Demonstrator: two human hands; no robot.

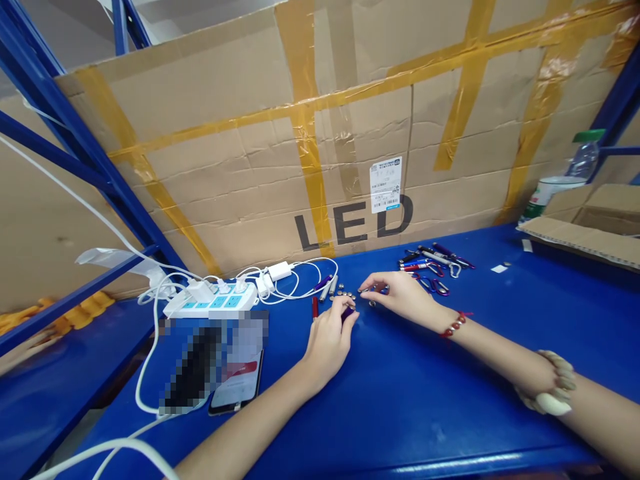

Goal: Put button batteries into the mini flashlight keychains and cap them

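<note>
My left hand point(330, 337) is closed around a short purple metal tube point(348, 312), mostly hidden by the fingers. To its right, my right hand point(395, 293) pinches a small metal piece point(364, 290) between thumb and fingertips; its exact kind is too small to tell. Several small round silver pieces, like button cells point(345, 294), lie on the blue surface between and behind the hands. Beside the left hand is a red tube point(315, 307). Just behind it rest silver tubes point(325, 291) and a purple tube point(323, 283).
Pen-shaped keychain lights with carabiners point(435, 261) lie at the back right. A white power strip point(213, 303) with cables and a phone point(237, 383) are left. A large taped cardboard box point(240, 173) stands behind. An open carton point(580, 230) and plastic bottle point(585, 157) sit far right.
</note>
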